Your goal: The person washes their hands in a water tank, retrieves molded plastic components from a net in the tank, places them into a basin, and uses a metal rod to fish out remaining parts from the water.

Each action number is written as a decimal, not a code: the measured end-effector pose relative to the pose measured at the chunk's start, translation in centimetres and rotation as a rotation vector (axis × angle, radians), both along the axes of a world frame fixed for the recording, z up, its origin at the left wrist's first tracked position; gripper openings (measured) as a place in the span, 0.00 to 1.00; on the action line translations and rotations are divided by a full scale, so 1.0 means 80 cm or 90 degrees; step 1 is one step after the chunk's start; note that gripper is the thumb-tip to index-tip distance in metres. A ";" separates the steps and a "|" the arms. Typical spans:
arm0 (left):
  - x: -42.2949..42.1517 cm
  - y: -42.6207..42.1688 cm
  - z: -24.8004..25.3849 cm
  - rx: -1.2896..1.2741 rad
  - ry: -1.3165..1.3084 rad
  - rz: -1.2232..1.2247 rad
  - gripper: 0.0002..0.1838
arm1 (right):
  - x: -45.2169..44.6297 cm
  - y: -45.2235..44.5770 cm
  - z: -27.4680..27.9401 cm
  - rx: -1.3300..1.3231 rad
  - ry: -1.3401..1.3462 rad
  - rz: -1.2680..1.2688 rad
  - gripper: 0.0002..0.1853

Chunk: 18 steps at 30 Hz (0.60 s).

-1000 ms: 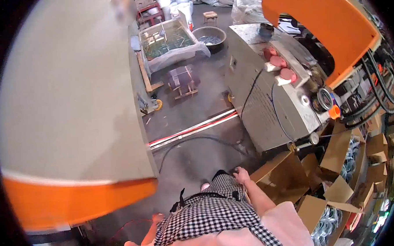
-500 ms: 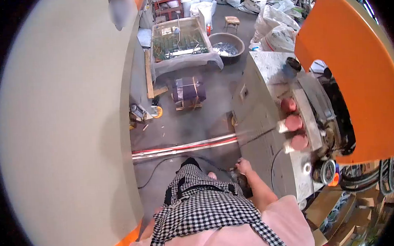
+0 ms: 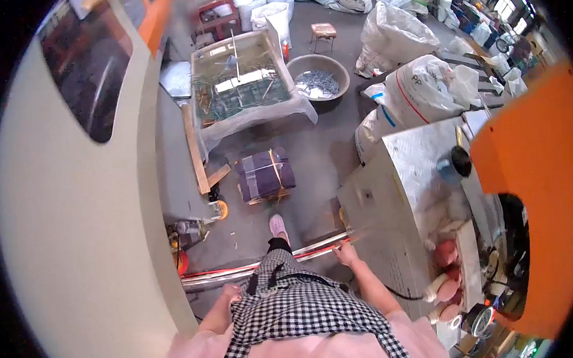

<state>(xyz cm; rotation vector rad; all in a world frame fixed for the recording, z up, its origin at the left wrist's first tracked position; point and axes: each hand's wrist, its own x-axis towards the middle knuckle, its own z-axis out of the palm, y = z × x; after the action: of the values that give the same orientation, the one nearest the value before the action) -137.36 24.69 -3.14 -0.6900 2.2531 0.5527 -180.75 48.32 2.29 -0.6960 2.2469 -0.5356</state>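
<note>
My right hand hangs beside the grey machine cabinet, above the red and white lines on the floor. Its fingers look curled in; whether anything is in them I cannot make out. Low at my left side, my left hand is close to the black-and-white checked apron that I wear. Its fingers are small and blurred, so their shape is unclear. One pink shoe is stretched forward past the floor lines. Ahead of it stands a dark purple strapped bundle.
A water-filled tank and a round tub of small pieces stand ahead. A stool is farther back. White sacks line the right. A pale machine panel flanks my left; an orange cover juts out right.
I have moved forward, so the bundle, tank and tub are nearer. My left hand has come into clearer view, and a pink shoe now shows ahead. More sacks appear at the right.
</note>
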 end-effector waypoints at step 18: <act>-0.389 -0.380 0.057 0.438 0.306 1.018 0.06 | -0.340 -0.436 -0.005 0.114 0.021 0.119 0.17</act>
<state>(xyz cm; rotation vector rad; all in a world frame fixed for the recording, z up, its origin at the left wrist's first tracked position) -168.50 -5.75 1.46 -1.9911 1.1673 2.2261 -207.98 13.47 1.91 -0.8165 2.1983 -0.2301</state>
